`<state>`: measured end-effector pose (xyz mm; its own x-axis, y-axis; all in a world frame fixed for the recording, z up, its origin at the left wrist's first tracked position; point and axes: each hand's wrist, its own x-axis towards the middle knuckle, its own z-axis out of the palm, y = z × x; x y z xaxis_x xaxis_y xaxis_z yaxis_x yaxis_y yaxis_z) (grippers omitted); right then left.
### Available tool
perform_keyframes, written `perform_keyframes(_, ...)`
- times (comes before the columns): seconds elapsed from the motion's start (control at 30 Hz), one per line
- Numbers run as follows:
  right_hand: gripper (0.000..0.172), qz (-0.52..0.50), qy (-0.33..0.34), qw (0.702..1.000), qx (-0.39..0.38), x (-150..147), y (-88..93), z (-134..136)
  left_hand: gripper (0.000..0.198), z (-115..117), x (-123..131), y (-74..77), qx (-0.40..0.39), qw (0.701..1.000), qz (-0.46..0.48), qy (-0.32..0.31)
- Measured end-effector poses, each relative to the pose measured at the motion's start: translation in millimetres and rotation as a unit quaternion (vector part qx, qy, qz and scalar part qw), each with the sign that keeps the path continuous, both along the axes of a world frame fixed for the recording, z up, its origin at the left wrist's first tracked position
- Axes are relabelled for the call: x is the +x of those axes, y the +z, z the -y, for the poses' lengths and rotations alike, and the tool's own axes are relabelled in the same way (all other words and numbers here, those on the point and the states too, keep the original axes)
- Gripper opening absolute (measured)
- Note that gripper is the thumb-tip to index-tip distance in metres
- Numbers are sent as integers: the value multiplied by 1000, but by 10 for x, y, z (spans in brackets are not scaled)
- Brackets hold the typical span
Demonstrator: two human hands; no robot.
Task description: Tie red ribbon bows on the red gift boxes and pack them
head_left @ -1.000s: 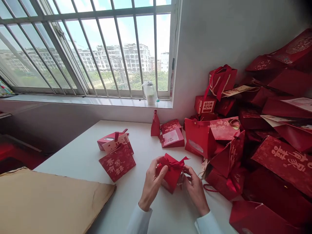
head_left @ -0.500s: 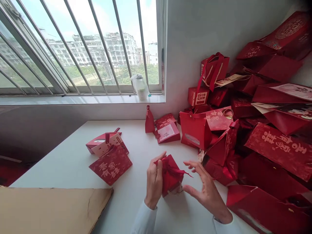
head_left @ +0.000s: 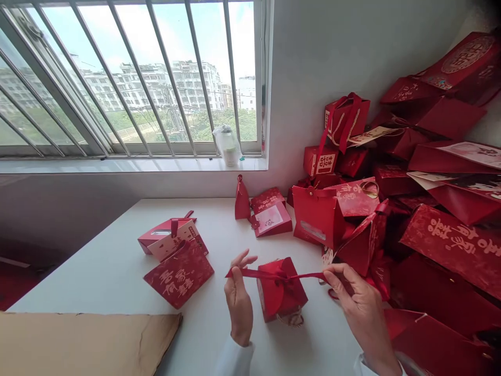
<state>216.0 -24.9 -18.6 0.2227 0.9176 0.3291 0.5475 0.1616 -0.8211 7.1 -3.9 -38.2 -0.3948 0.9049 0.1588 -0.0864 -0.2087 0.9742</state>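
The sleeve (head_left: 378, 365) of the right hand (head_left: 362, 308) runs off the bottom edge.

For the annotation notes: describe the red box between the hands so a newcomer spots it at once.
On the white table below the barred window, look between the left hand and right hand. The small red gift box there stands out from the other red boxes and bags: its red ribbon runs out to both sides, pinched by both hands.

Left hand (head_left: 238, 303), right hand (head_left: 362, 308) hold red ribbon (head_left: 309, 275) taut
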Motion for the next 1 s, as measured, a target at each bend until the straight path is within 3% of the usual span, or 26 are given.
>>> perform_keyframes(0.07,39,-23,-30,999,-16,52,-18,20,38,-41,-121,48,16,992,114,57)
perform_keyframes(0.17,39,-23,-75,997,-27,123,-34,45,36,-94,-313,177,10,952,286,106)
perform_keyframes(0.27,38,-18,-113,993,-31,175,-51,62,40,-105,-416,337,13,934,334,128)
perform_keyframes(0.33,36,-40,-124,991,-30,181,-64,63,36,-96,-422,421,24,949,286,129)
perform_keyframes(0.4,33,-96,-118,988,-11,158,-62,62,41,-88,-400,467,23,975,169,139)
perform_keyframes(0.47,28,-173,-87,981,20,124,-25,77,64,-87,-379,481,9,985,-21,171)
perform_keyframes(0.53,22,-243,-17,969,32,111,63,127,75,-91,-370,481,14,954,-239,181)
perform_keyframes(0.57,19,-264,35,964,24,120,127,167,68,-97,-366,482,29,931,-333,148)
perform_keyframes(0.63,16,-262,179,948,-22,171,280,273,41,-118,-345,490,65,891,-450,-4)
perform_keyframes(0.7,14,-197,338,914,-109,239,428,386,23,-158,-296,502,78,852,-484,-186)
perform_keyframes(0.73,15,-143,401,889,-170,265,480,435,21,-185,-261,506,77,835,-486,-246)
perform_keyframes(0.8,26,-43,466,845,-259,277,507,498,18,-247,-186,506,73,818,-486,-300)
perform_keyframes(0.87,32,15,428,854,-294,221,424,504,16,-307,-123,499,62,811,-490,-313)
perform_keyframes(0.93,31,56,304,909,-279,111,276,458,15,-346,-85,488,43,804,-498,-322)
perform_keyframes(1.0,24,94,212,935,-267,-21,130,383,16,-347,-68,484,19,799,-516,-309)
